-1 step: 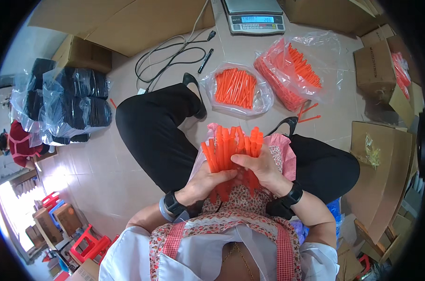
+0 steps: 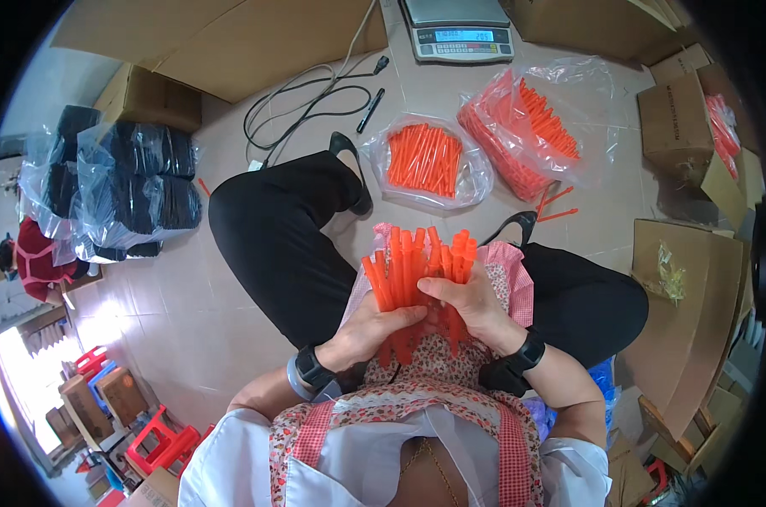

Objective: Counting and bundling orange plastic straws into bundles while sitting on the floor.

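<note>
Above my lap, a bunch of orange plastic tubes [image 2: 406,269] stands roughly upright between my hands. My left hand [image 2: 370,328] is closed around the left part of the bunch, thumb laid across the front. Around the right part my right hand [image 2: 476,308] is wrapped, its thumb pointing inward over the tubes. Tube tops reach unequal heights, and the lower ends poke out below my hands. Most of my fingers are hidden behind the bunch. A floral apron [image 2: 425,359] lies beneath.
Ahead on the floor are an opened clear bag [image 2: 477,188] and a fuller bag [image 2: 493,127], both with orange tubes. Beyond stand a digital scale [image 2: 463,42], a black marker [image 2: 371,111] and coiled cable [image 2: 269,118]. Wrapped black stacks [image 2: 138,182] stand left, cardboard boxes [image 2: 674,127] right. A person [image 2: 40,262] is far left.
</note>
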### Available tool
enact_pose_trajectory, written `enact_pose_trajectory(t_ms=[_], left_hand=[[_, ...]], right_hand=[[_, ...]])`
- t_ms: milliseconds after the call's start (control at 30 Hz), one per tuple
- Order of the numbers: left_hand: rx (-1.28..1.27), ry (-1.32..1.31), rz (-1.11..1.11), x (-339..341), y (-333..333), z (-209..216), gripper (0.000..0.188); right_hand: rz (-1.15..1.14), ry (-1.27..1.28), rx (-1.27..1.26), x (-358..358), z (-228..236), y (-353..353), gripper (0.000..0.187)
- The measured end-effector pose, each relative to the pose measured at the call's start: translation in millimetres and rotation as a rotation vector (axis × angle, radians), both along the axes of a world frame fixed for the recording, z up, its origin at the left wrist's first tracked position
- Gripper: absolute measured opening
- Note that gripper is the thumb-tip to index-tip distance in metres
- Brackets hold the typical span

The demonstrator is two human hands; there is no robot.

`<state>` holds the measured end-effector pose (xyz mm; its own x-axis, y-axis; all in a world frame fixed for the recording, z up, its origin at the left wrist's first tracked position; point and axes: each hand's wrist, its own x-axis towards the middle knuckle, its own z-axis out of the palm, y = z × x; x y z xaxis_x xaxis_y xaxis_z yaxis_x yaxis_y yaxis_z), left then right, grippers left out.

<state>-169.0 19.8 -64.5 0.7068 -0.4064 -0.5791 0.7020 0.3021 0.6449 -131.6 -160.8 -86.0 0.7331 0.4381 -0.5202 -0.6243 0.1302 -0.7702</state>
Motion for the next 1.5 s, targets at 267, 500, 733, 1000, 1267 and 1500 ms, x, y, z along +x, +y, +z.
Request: enact_pose_trajectory(t_ms=[267,500,733,1000,1267,1500], left_hand=[[0.031,0.051,-0.066,-4.0,3.0,-9.5,0.03],[-0.018,-0.046,0.124,-2.9,2.5,-12.9,0.03],[-0.108,0.038,-0.028,-1.4,6.7,-5.2,0.023],[-0.156,0.046,-0.175,-4.0,4.3,-14.2,0.03],[-0.223,0.158,0.067,-5.7,5.8,-8.7,0.031],[-0.226,0.106,-0.064,-4.7,6.1,-6.8,0.026]], right_hand=[[-0.062,-0.129,-0.016,-5.3,-5.3,7.7,0.03],[-0.305,-0.124,0.132,9.9,-13.5,-13.1,0.012],[-0.267,0.081,0.085,10.5,-2.8,-4.0,0.018],[-0.08,0.116,0.121,9.1,-0.1,3.7,0.023],[-0.658,-0.063,0.236,38.0,1.5,-40.2,0.029],[-0.033,0.045,0.101,11.0,5.5,-1.8,0.019]])
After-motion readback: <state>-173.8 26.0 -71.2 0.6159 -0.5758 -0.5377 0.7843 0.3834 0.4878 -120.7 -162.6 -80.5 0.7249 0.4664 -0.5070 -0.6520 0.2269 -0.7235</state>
